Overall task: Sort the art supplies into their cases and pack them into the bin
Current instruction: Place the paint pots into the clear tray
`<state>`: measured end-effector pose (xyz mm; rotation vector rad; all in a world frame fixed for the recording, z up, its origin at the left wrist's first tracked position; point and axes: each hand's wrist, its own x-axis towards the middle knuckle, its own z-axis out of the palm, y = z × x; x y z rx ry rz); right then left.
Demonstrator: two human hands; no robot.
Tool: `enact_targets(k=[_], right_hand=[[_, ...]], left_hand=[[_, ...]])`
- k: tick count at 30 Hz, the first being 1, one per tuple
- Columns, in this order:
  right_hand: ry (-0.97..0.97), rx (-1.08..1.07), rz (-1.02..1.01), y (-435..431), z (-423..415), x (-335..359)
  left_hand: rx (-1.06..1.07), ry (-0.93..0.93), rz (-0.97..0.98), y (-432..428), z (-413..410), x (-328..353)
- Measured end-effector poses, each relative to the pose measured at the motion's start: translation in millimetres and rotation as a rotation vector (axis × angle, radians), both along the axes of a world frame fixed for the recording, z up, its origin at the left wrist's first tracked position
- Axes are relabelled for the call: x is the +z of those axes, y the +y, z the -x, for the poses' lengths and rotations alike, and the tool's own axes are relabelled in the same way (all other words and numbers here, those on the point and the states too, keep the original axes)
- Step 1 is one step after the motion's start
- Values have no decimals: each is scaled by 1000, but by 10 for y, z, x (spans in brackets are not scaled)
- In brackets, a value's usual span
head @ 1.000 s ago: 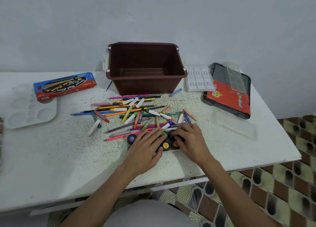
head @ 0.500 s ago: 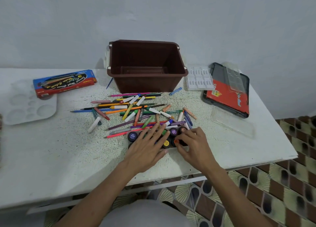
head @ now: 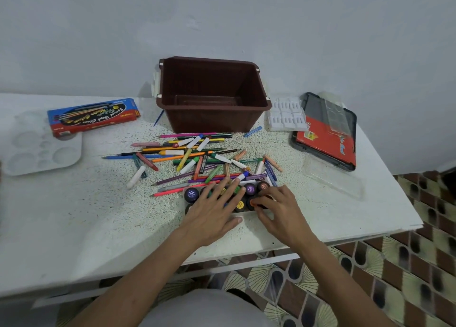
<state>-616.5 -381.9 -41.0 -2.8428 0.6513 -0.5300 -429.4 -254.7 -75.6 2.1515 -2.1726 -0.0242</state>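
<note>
My left grip [head: 217,210] lies flat, fingers spread, over the paint pots [head: 191,195] in their tray at the near centre of the tabletop [head: 98,215]. My right grip [head: 278,207] has its fingers curled round the orange-lidded pot [head: 253,202]. The pencil and marker pile [head: 197,159] lies just beyond, and the brown bin [head: 214,119] stands at far centre.

Bin [head: 214,119] behind scattered pencils [head: 197,159]; paint pots [head: 222,198] in front

Pale wall [head: 246,18], white table [head: 74,228], patterned floor [head: 419,265]
</note>
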Motion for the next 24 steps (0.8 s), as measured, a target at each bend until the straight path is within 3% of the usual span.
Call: enact_targets(k=[5,13,24], right_hand=[[-2,-126,-20,-100,81,33],[123,-116,-38,-157,135,-18],[-29,-120,-181,-111,160,-30]], left_hand=[[3,19,32,-73,98,47],[-92,-30,29,-119,154,-10],[-81,-22,26,-112,166,-49]])
